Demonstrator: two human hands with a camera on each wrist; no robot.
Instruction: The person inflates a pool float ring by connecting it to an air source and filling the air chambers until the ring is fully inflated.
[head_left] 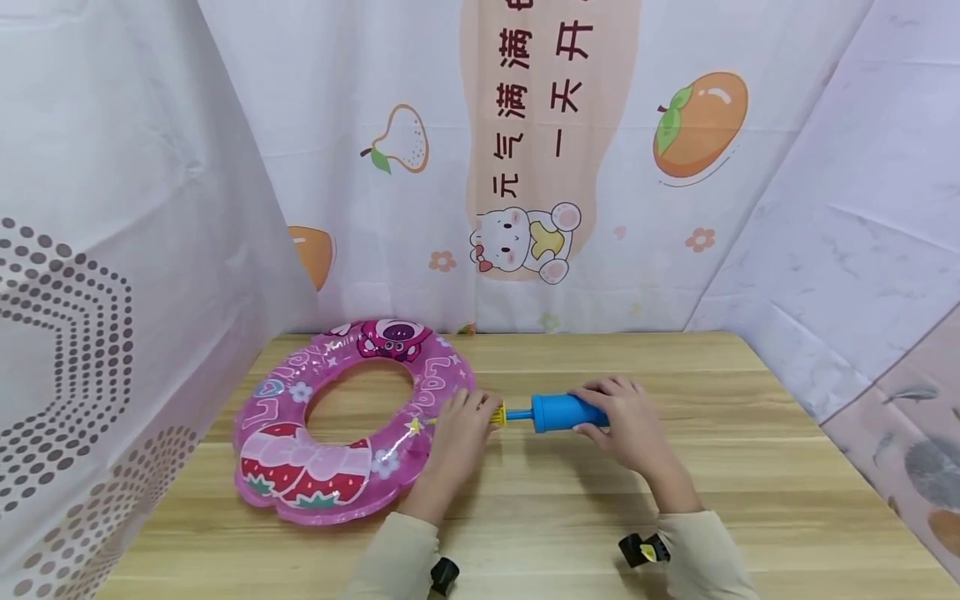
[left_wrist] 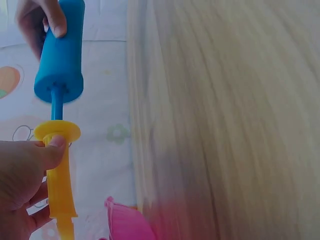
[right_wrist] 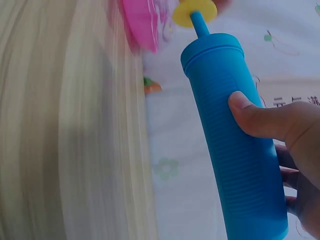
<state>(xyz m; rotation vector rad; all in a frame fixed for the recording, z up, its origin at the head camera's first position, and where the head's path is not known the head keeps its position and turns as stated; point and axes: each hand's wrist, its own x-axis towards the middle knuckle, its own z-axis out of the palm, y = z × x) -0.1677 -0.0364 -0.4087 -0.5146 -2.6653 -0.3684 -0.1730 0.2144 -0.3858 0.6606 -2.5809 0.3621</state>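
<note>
A hand air pump has a ribbed blue barrel (head_left: 557, 413), a thin blue rod (left_wrist: 57, 104) and a yellow end piece (left_wrist: 60, 185) with a round flange. My right hand (head_left: 628, 423) grips the barrel, its thumb lying along the side in the right wrist view. Around the yellow piece curl the fingers of my left hand (head_left: 459, 429), the thumb pressing just below the flange in the left wrist view. A short length of rod shows between flange and barrel. Left of the pump lies an inflated pink swim ring (head_left: 330, 462) with strawberry and bear prints, partly covered by my left hand.
The wooden table (head_left: 600, 533) reaches back to a white printed curtain (head_left: 420, 217) with fruit and a cartoon cat. Patterned cloths hang along the left and right sides. Black straps with small devices (head_left: 643, 550) are on both wrists.
</note>
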